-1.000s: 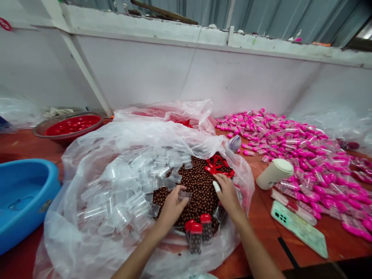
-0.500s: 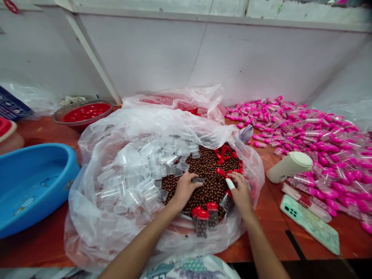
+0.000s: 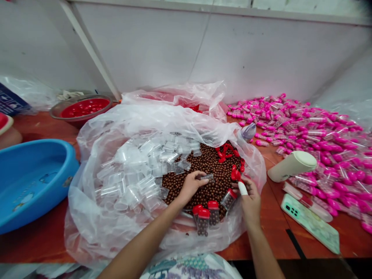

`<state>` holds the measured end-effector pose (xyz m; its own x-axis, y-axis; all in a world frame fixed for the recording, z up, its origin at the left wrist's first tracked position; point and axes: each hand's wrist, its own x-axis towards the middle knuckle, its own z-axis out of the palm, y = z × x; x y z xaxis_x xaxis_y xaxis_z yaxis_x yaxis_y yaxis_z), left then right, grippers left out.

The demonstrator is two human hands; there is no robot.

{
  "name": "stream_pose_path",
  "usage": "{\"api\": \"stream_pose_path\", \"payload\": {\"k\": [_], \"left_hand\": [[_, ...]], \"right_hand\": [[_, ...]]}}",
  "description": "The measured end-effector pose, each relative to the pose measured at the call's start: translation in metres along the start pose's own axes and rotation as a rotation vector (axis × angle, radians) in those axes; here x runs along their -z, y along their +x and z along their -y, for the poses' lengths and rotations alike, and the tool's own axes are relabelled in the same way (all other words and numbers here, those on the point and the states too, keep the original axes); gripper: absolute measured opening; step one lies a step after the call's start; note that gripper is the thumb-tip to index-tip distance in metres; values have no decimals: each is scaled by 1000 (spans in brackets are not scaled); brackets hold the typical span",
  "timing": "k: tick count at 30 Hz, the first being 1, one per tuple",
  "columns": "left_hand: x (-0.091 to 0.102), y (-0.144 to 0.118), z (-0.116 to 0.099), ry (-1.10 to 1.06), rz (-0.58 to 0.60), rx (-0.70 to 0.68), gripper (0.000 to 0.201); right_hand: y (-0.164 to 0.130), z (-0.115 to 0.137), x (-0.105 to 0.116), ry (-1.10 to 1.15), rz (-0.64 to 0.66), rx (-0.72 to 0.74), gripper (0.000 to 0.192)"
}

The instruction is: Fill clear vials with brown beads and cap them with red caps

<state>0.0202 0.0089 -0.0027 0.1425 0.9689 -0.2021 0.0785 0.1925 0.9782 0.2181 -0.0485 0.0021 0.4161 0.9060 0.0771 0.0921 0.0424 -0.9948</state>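
Since half a second ago the left hand (image 3: 190,186) has lifted a little off the heap and the right hand (image 3: 250,199) has slid out toward the bag's rim at three o'clock. Left fingers are curled shut around a small clear vial (image 3: 207,178), pinched by its sides and lying nearly level just above the brown beads (image 3: 209,162). Right fingers are bent loosely, the index capped in a white finger cot (image 3: 242,188); whether they grip anything I cannot tell, though a red-capped vial (image 3: 228,198) lies just at their nine o'clock and loose red caps (image 3: 232,170) sit at twelve. The vial looks light, stiff and slick, thin plastic likely to crack or squirt out under a hard squeeze, so a hold across the barrel near the open mouth seems best. Beads look hard, round and prone to rolling. Filled vials (image 3: 205,221) stand at six o'clock, empty clear vials (image 3: 136,174) pile at nine, all inside the plastic bag (image 3: 95,217). Farther out: a blue basin (image 3: 29,182) at nine, a cream cup (image 3: 292,166), a phone (image 3: 309,223) and pink-capped vials (image 3: 319,139) toward three.
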Motion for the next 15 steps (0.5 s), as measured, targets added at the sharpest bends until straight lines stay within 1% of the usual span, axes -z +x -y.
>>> {"api": "stream_pose_path", "payload": {"k": [2,5,11,15], "left_hand": [[1,-3,-2,-156,37,90,36],[4,-10,-5,-361,81,199,43],[13,-31,-14,-512,168,278,47],[17,-47,-21,-545,192,282,45]], "right_hand": [[-1,1,0,60,-3,-60,41],[-3,3,-1,107,55,-114,47],[-6,5,-6,113,169,-177,49],[-11,12,-12,46,259,-196,46]]}}
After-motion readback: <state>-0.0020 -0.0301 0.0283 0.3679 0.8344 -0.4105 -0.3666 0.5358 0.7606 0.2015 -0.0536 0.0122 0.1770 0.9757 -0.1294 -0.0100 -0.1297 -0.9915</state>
